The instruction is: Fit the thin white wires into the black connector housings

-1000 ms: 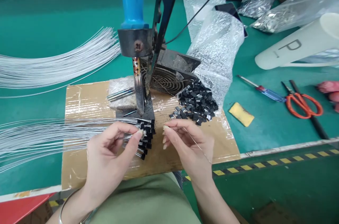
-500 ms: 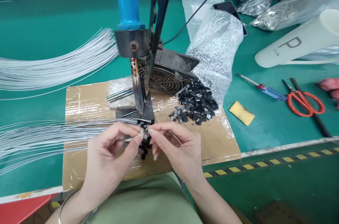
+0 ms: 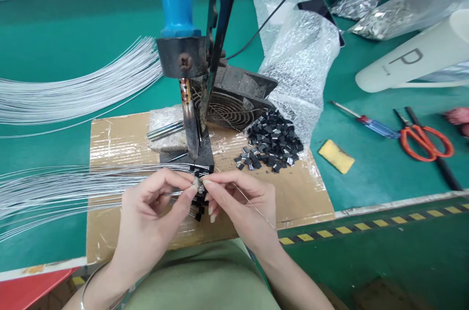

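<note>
In the head view my left hand [image 3: 154, 217] is closed, thumb and forefinger pinched on a tiny piece too small to make out. My right hand [image 3: 245, 202] pinches just beside it, and a thin pale wire [image 3: 259, 210] runs through its fingers toward the wrist. The two sets of fingertips nearly meet. Under and behind them lie small black connectors [image 3: 200, 215] on the ends of a bundle of thin white wires [image 3: 66, 185]. Above the fingertips stands a soldering iron [image 3: 190, 129] with a blue handle, clamped tip-down.
Cardboard [image 3: 300, 197] covers the work spot. Behind it stand a small fan [image 3: 234, 110] and a heap of loose black connectors [image 3: 276, 139]. Another white wire bundle [image 3: 80, 95] lies left. Rightward are a yellow sponge [image 3: 336, 156], a screwdriver [image 3: 377, 125], orange-handled scissors [image 3: 421, 143] and a white cup [image 3: 414, 56].
The right fingers have shifted very slightly to the left, still on the wire. The left hand keeps its pinch, and the camera view has moved a little.
</note>
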A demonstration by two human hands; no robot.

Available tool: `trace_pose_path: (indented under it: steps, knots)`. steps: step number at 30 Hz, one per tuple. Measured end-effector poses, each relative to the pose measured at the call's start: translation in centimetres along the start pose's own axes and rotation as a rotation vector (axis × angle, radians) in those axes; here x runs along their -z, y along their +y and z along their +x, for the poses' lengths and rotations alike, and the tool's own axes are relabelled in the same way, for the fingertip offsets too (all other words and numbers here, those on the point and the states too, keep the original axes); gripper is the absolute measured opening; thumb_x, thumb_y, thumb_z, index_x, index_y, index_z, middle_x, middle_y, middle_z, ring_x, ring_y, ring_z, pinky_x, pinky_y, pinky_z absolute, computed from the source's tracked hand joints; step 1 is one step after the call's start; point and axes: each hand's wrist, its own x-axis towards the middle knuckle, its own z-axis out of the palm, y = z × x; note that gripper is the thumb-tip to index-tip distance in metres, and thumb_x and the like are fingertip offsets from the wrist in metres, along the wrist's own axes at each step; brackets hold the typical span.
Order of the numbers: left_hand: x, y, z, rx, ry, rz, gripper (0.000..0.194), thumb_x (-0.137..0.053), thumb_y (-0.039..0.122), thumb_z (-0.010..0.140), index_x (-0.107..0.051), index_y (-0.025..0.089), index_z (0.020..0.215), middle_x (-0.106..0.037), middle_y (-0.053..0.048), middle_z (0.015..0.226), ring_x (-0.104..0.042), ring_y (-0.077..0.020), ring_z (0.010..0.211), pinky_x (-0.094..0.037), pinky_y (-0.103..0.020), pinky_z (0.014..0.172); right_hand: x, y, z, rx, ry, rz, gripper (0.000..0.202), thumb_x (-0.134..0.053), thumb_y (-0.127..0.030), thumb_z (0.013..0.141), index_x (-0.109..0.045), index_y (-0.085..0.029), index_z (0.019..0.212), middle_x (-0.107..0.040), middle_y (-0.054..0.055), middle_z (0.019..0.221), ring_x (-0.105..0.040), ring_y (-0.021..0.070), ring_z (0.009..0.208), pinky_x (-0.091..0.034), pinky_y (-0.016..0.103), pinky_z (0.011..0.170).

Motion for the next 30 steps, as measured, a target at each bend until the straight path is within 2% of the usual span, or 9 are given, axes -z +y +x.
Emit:
trace_pose_path:
  steps: [7, 12, 16, 18, 23, 25, 27, 28, 30]
  knots:
    - [-0.3, 0.1, 0.2, 0.005, 0.001, 0.005, 0.016, -0.076, 0.009, 0.088, -0.078, 0.024, 0.083, -0.081, 0.003, 0.092, -0.076, -0.0092, 0.084, -0.058, -0.011, 0.077, -0.1, 0.0, -0.1, 0.003, 0.003, 0.001, 0.007, -0.083, -0.019, 0.085, -0.086, -0.025, 0.085, -0.074, -0.003, 0.061, -0.064, 0.0078, 0.047, -0.058, 0.015, 0.045]
    - [-0.4, 0.2, 0.3, 0.03, -0.007, 0.02, 0.015, -0.076, 0.011, 0.088, -0.076, 0.024, 0.08, -0.081, 0.002, 0.091, -0.076, -0.0104, 0.083, -0.058, -0.013, 0.075, 0.3, 0.5, -0.2, 0.058, 0.016, -0.074, 0.004, -0.082, -0.026, 0.089, -0.085, -0.024, 0.088, -0.071, -0.002, 0.064, -0.062, 0.0093, 0.048, -0.053, 0.018, 0.043]
    - [-0.4, 0.1, 0.6, 0.057, 0.002, 0.059, 0.01, -0.077, 0.017, 0.088, -0.075, 0.022, 0.079, -0.08, 0.0, 0.089, -0.072, -0.0117, 0.077, -0.056, -0.016, 0.069, 1.3, 0.6, -0.5, 0.247, -0.007, -0.352, 0.031, -0.054, -0.038, 0.108, -0.082, -0.026, 0.112, -0.06, 0.001, 0.078, -0.058, 0.0123, 0.061, -0.05, 0.027, 0.056]
    - [-0.4, 0.2, 0.8, 0.071, 0.013, 0.081, 0.009, -0.078, 0.02, 0.087, -0.075, 0.021, 0.079, -0.08, -0.001, 0.089, -0.072, -0.0124, 0.076, -0.055, -0.018, 0.067, 1.7, 0.6, -0.7, 0.308, -0.022, -0.426, 0.042, -0.039, -0.038, 0.112, -0.076, -0.028, 0.127, -0.054, 0.001, 0.08, -0.054, 0.0143, 0.065, -0.047, 0.03, 0.061]
    - [-0.2, 0.1, 1.4, 0.062, 0.022, 0.126, 0.009, -0.077, 0.021, 0.086, -0.074, 0.02, 0.078, -0.08, -0.002, 0.088, -0.071, -0.0138, 0.074, -0.054, -0.02, 0.065, 1.8, 0.2, -1.1, 0.325, -0.012, -0.47, 0.036, -0.04, -0.026, 0.11, -0.057, -0.029, 0.142, -0.057, -0.004, 0.071, -0.05, 0.0147, 0.06, -0.041, 0.03, 0.059]
    - [-0.1, 0.1, 1.6, 0.063, 0.025, 0.135, 0.009, -0.078, 0.021, 0.086, -0.074, 0.02, 0.078, -0.08, -0.003, 0.087, -0.07, -0.0138, 0.074, -0.053, -0.02, 0.065, 1.9, 0.0, -1.1, 0.322, -0.005, -0.512, 0.025, -0.043, -0.023, 0.108, -0.058, -0.028, 0.128, -0.053, -0.006, 0.068, -0.047, 0.0139, 0.058, -0.038, 0.029, 0.057]
    - [-0.1, 0.0, 1.8, 0.067, 0.034, 0.144, 0.009, -0.078, 0.022, 0.086, -0.074, 0.019, 0.078, -0.08, -0.003, 0.086, -0.069, -0.0134, 0.073, -0.052, -0.02, 0.063, 2.0, -0.3, -1.0, 0.319, -0.008, -0.584, 0.014, -0.045, -0.021, 0.107, -0.057, -0.026, 0.1, -0.047, -0.006, 0.067, -0.043, 0.0128, 0.057, -0.035, 0.029, 0.056]
    - [-0.2, 0.0, 1.8, 0.065, 0.039, 0.149, 0.009, -0.078, 0.022, 0.085, -0.073, 0.019, 0.078, -0.079, -0.002, 0.086, -0.068, -0.013, 0.071, -0.051, -0.02, 0.062, 2.1, -0.5, -0.9, 0.321, -0.014, -0.622, 0.02, -0.046, -0.021, 0.106, -0.053, -0.025, 0.088, -0.045, -0.006, 0.067, -0.042, 0.0125, 0.057, -0.034, 0.029, 0.056]
    - [-0.2, 0.1, 1.9, 0.058, 0.047, 0.155, 0.01, -0.078, 0.021, 0.085, -0.073, 0.019, 0.077, -0.079, -0.002, 0.084, -0.067, -0.0121, 0.069, -0.049, -0.019, 0.06, 2.2, -0.7, -0.8, 0.318, -0.034, -0.666, 0.027, -0.048, -0.02, 0.106, -0.046, -0.024, 0.079, -0.045, -0.005, 0.069, -0.044, 0.0127, 0.061, -0.037, 0.029, 0.06]
